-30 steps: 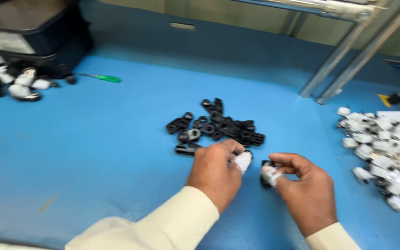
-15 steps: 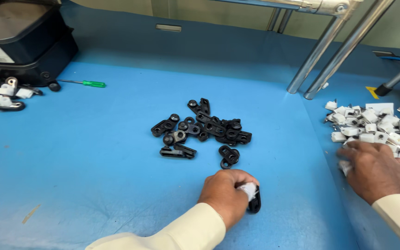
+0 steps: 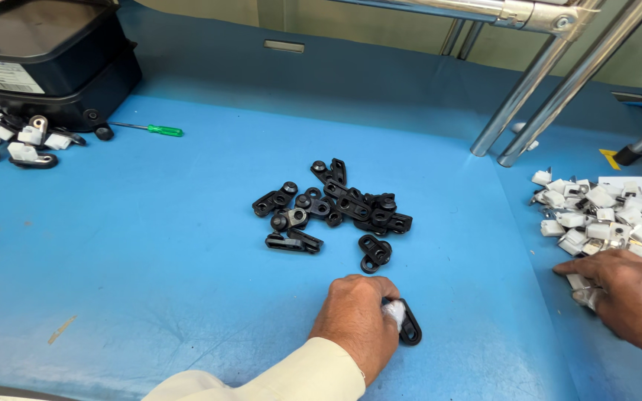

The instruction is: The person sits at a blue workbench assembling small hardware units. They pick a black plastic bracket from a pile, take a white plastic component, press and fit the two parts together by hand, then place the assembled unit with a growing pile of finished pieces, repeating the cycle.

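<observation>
- A person's two hands rest on a blue bench, seen from above by a head-worn camera.
- The left hand [image 3: 357, 321] lies near the front edge, about mid-bench, fingers curled around an assembled clip [image 3: 403, 321]: a small white piece joined to a black looped bracket that pokes out to the right of the fingers and touches the bench top [image 3: 128, 245].
- The right hand [image 3: 624, 291] lies palm down near the front right corner, fingers spread over the near edge of a pile of white plastic pieces [image 3: 609, 215]. Whether it grips any piece cannot be told.
- A loose heap of black brackets [image 3: 332, 208] sits in the middle of the bench, just beyond the left hand and apart from it.
- Toward the back left corner stands a black box [image 3: 46, 63], with a green-handled screwdriver [image 3: 148, 129] beside it and more joined clips [image 3: 16, 141] at the left edge.
- Two slanted metal tubes [image 3: 540, 89] rise from the back right of the bench.
</observation>
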The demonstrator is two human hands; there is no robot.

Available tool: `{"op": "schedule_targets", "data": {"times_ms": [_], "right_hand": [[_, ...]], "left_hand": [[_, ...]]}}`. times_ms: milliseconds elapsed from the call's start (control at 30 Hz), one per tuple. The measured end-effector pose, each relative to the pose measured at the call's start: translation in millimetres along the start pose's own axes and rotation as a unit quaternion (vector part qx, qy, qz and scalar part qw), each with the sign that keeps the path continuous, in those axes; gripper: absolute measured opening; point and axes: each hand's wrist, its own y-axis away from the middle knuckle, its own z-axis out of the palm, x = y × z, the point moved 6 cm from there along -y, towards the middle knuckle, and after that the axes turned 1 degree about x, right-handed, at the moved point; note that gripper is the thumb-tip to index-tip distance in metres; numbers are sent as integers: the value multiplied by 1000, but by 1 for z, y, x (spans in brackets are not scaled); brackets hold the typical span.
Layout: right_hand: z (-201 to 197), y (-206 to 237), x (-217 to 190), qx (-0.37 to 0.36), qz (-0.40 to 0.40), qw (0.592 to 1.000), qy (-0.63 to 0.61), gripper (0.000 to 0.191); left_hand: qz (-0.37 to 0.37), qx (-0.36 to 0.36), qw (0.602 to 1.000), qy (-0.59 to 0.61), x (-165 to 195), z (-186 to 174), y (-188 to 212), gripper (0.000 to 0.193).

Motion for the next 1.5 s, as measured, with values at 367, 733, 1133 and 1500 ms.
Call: {"op": "schedule_targets", "data": {"times_ms": [367,733,1133,1500], "right_hand": [[-47,55,-80,168,33,906,-387,40],[-30,84,-88,131,175,866,-450,39],[-42,92,-107,18,128,736,-665,34],[-35,127,-162,-6,154,697,-700,47]], "left_hand": [[-15,28,999,24,-7,11,-7,21],[-34,41,996,66,-18,17,-12,10],[-42,61,979,189,-16,31,-10,10],[17,82,996,-14,6,35,-3,10]]}}
